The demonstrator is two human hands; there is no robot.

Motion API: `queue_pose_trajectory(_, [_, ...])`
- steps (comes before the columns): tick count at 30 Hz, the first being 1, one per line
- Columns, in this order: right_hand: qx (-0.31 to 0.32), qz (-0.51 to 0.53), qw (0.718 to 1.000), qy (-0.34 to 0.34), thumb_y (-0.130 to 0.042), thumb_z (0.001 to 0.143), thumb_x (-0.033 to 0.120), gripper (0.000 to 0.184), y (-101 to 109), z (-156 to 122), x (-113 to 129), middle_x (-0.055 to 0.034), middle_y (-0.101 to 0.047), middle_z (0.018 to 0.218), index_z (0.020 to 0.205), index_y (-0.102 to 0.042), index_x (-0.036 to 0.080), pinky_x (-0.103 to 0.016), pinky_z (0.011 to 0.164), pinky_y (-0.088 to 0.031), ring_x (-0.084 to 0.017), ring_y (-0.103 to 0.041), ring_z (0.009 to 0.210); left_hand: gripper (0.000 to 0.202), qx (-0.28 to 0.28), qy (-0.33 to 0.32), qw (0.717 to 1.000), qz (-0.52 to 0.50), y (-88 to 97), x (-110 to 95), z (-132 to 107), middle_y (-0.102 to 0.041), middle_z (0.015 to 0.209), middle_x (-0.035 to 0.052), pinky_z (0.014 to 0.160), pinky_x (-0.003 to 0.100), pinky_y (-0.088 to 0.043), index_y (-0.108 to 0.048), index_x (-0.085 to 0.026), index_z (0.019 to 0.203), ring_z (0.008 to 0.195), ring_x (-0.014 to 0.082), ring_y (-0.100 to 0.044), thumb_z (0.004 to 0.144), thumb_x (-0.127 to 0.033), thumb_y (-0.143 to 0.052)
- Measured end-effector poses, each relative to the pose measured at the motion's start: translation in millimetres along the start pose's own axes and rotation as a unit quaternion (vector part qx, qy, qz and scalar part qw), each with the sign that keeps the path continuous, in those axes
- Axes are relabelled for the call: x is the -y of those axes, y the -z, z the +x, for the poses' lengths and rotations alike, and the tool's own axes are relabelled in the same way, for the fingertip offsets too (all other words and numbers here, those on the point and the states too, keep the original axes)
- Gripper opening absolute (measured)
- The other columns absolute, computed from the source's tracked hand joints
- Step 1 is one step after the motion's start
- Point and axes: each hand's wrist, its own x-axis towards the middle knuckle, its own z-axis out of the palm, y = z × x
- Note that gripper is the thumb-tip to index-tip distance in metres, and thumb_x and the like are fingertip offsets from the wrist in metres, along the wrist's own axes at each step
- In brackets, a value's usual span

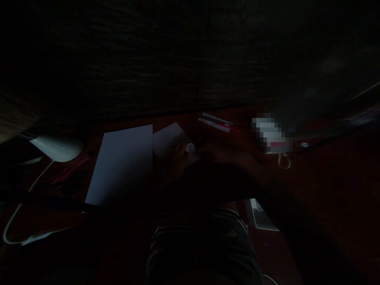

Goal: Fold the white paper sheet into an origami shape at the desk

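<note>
The scene is very dark, and both hands are dim. My left hand [175, 159] lies over a small white sheet of paper [168, 136], its fingers resting on it. From the right, my right hand [230, 155] reaches toward the same sheet with its fingers drawn together. Between the two hands shows a small round white piece [190, 148]; its kind is unclear, and whatever the right fingertips hold is lost in shadow. A larger white sheet [126, 158] lies left of my left hand, beside the small one.
A red-and-white strip-like item [219, 122] lies beyond my hands. To the right is a blurred-out pale object [270, 134] with a cord loop. A white lamp-like shade [57, 148] with a cable and a pink item [71, 169] are at left. The surface [320, 178] is reddish.
</note>
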Motion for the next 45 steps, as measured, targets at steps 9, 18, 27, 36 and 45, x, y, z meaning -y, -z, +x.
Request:
queue_pose_trajectory(9, [0.021, -0.129, 0.991, -0.036, -0.076, 0.091, 0.045, 0.048, -2, -19, 18, -0.0157, -0.064, 0.132, 0.131, -0.071, 0.019, -0.05, 0.1, -0.051, -0.036, -0.059, 0.123, 0.026, 0.009, 0.028, 0.999, -0.022, 4.9, -2, -1, -0.058, 0.127, 0.0192, 0.1, 0.047, -0.05, -0.069, -0.01, 0.112, 0.115, 0.0324, -0.056, 0.1, -0.012, -0.046])
queue_pose_trajectory(18, [-0.079, -0.205, 0.976, -0.008, -0.06, 0.097, 0.064, 0.079, -40, -38, 10, -0.0175, -0.04, 0.168, 0.161, -0.043, 0.023, -0.065, 0.125, -0.028, -0.044, -0.032, 0.156, 0.028, 0.018, 0.034, 0.999, -0.022, 11.6, -6, -7, -0.056, 0.133, 0.0218, 0.103, 0.053, -0.045, -0.066, -0.009, 0.117, 0.12, 0.0379, -0.053, 0.097, -0.025, -0.056])
queue_pose_trajectory(27, [-0.075, -0.224, 0.972, 0.003, -0.058, 0.097, 0.066, 0.082, -37, -36, 9, -0.0183, -0.034, 0.172, 0.161, -0.044, 0.017, -0.061, 0.127, -0.028, -0.042, -0.029, 0.158, 0.029, -0.016, 0.046, 0.999, 0.011, 21.2, -18, -8, -0.064, 0.124, 0.0198, 0.105, 0.049, -0.044, -0.068, -0.008, 0.115, 0.117, 0.0343, -0.058, 0.102, -0.026, -0.05])
queue_pose_trajectory(36, [-0.115, -0.231, 0.966, -0.016, -0.057, 0.101, 0.049, 0.07, -38, -41, 29, -0.0112, -0.044, 0.167, 0.165, -0.038, 0.025, -0.058, 0.127, -0.033, -0.037, -0.04, 0.153, 0.031, 0.003, 0.065, 0.998, 0.009, 21.5, -35, -11, -0.064, 0.114, 0.0192, 0.096, 0.049, -0.045, -0.069, -0.01, 0.114, 0.108, 0.0344, -0.056, 0.104, -0.031, -0.048])
queue_pose_trajectory(45, [-0.087, -0.192, 0.978, -0.002, -0.058, 0.102, 0.034, 0.051, -29, -36, 34, -0.019, -0.057, 0.152, 0.15, -0.057, 0.015, -0.056, 0.112, -0.049, -0.038, -0.054, 0.136, 0.024, 0.012, 0.082, 0.995, -0.047, 23.0, -37, -12, -0.063, 0.113, 0.0161, 0.1, 0.047, -0.048, -0.067, -0.013, 0.114, 0.11, 0.0324, -0.057, 0.102, -0.029, -0.051])
